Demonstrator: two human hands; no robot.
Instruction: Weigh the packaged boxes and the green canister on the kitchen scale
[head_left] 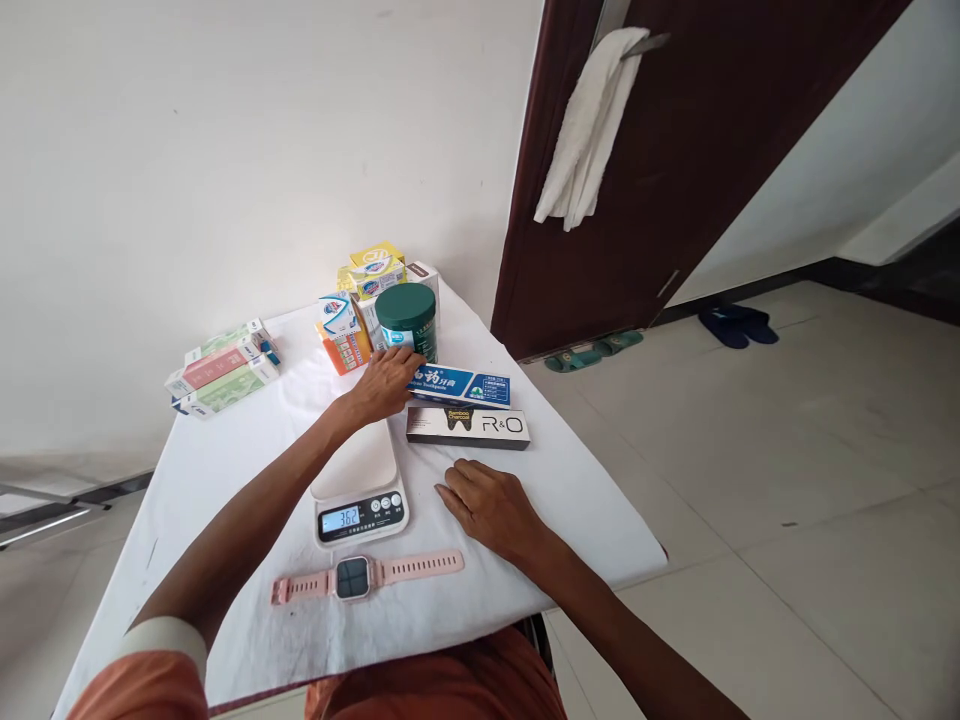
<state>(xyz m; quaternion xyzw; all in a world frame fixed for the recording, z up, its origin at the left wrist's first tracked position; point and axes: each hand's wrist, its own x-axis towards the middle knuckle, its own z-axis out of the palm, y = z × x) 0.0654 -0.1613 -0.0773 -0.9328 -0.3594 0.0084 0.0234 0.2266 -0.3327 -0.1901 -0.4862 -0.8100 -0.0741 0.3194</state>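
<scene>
My left hand (pixel 386 382) reaches over the far edge of a white digital kitchen scale (pixel 356 465), whose display reads 362. Its fingers are closed on the left end of a blue toothpaste box (pixel 471 387), covering part of the lettering. Just behind the hand stands a jar with a dark green lid (pixel 406 310). Loosely curled, my right hand (pixel 491 505) rests on the white tablecloth with nothing visible in it. Between that hand and the blue box lies a white and black Bamboo Charcoal toothpaste box (pixel 469 427).
A pink smartwatch (pixel 354 577) lies in front of the scale. Soap boxes (pixel 379 275) and an orange box (pixel 346 350) stack beside the jar. Pink and green boxes (pixel 223 368) lie at the far left. Wall and door (pixel 600 180) border the table (pixel 247 480).
</scene>
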